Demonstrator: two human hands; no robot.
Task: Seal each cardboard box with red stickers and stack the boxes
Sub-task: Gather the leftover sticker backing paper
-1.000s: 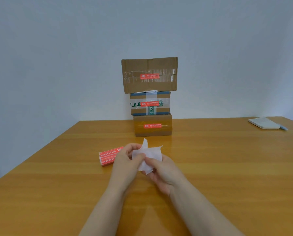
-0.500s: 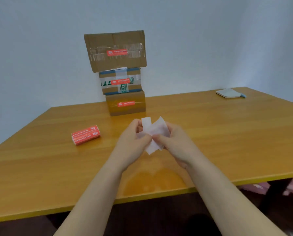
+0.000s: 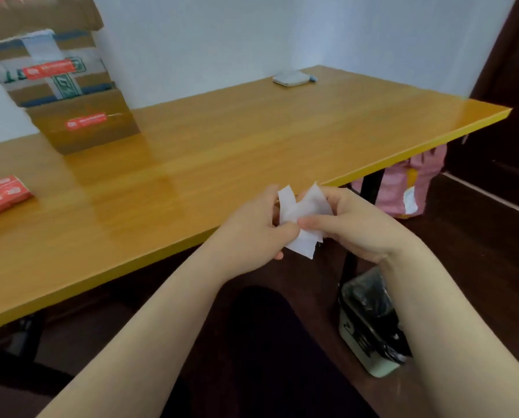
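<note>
My left hand (image 3: 252,227) and my right hand (image 3: 351,224) together hold a bunch of white backing paper strips (image 3: 302,218) over the table's front edge, fingers curled round them. At the far left stands a stack of cardboard boxes. The bottom brown box (image 3: 86,125) carries a red sticker (image 3: 85,120). The taped middle box (image 3: 47,70) above it has its own red sticker (image 3: 50,68). Only the lower edge of the top box (image 3: 41,13) shows. A red pack of stickers (image 3: 2,196) lies on the table at the left edge.
The wooden table (image 3: 222,140) ends at a yellow front edge. A white flat object (image 3: 291,77) lies at the far corner. On the floor stand a small bin with a black liner (image 3: 370,324) and a pink bag (image 3: 403,185) beyond the table leg.
The view has swung right and down, so the box stack and sticker pack slid to the left. Both hands, still holding the white strips, have drawn back to the table's front edge.
</note>
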